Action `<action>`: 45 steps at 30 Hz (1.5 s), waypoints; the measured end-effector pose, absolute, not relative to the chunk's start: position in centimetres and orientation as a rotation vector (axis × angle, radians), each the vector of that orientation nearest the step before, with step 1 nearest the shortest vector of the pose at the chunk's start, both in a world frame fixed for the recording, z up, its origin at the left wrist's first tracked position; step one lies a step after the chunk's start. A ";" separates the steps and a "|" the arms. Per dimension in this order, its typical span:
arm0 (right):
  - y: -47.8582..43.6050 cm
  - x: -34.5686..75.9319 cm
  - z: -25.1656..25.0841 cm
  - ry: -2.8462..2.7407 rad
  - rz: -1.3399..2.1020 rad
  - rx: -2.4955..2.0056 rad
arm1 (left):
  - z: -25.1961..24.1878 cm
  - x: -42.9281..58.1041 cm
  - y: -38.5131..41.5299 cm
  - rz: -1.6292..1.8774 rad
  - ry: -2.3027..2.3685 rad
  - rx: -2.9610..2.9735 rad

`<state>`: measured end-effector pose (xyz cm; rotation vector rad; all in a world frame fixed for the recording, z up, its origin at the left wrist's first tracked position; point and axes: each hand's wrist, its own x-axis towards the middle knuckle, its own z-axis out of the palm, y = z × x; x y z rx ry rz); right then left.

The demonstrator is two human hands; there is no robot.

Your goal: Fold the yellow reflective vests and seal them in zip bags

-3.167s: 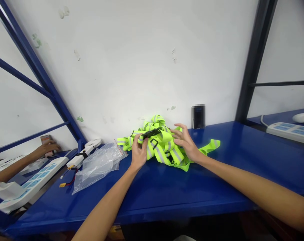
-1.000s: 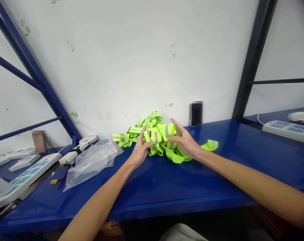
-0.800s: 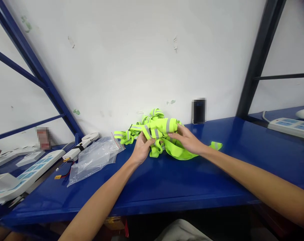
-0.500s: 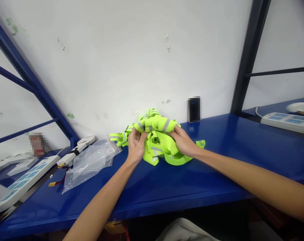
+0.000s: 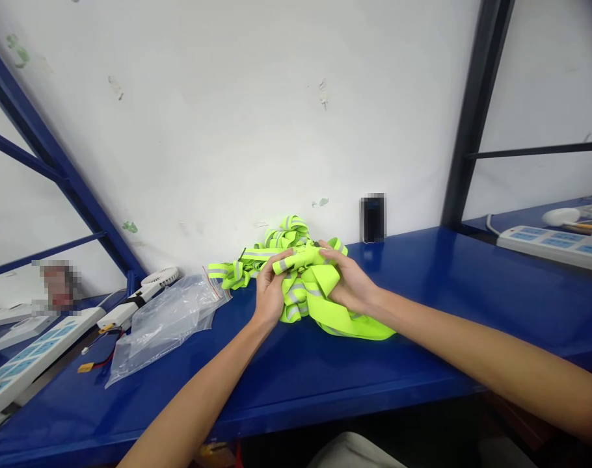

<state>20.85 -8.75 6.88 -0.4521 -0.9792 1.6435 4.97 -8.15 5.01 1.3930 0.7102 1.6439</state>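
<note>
A tangle of neon-yellow reflective straps (image 5: 320,286) with grey stripes lies bunched on the blue table in the middle of the head view. My left hand (image 5: 270,286) grips the bundle from its left side, thumb and fingers closed on a strap. From the right, my right hand (image 5: 349,279) holds the same bundle, its thumb on top and its other fingers partly hidden by the bands. More of these straps (image 5: 247,263) are heaped behind and to the left, against the wall. One loose band hangs down in a loop below my right hand.
A clear zip bag (image 5: 166,322) lies left of the straps, by a white handheld fan (image 5: 160,276) and a cable with a yellow connector (image 5: 86,368). White power strips (image 5: 42,351) lie far left and right. A dark box-like object (image 5: 373,220) stands against the wall.
My hands have drawn the straps closer together. The stretched upper band is now folded into the bundle, and the lower loop hangs further forward. The view has shifted slightly.
</note>
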 end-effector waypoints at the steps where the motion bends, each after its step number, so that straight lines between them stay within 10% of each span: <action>1: -8.8 20.9 7.0 -0.977 1.637 -0.463 | 5.0 5.2 -8.3 1.601 0.665 1.371; 13: -8.9 21.3 8.4 -1.053 1.513 -0.441 | 4.4 5.9 -9.5 1.199 0.552 0.987; 21: -8.8 22.3 7.7 -1.458 0.442 -0.491 | 4.2 5.8 -10.0 0.948 0.500 1.044; 31: -5.1 25.9 6.6 -1.724 -0.109 -0.458 | 5.2 5.7 -9.9 1.375 0.581 1.023; 45: -2.7 27.9 6.3 -1.852 -0.122 -0.493 | 6.1 3.5 -10.2 0.792 0.799 1.837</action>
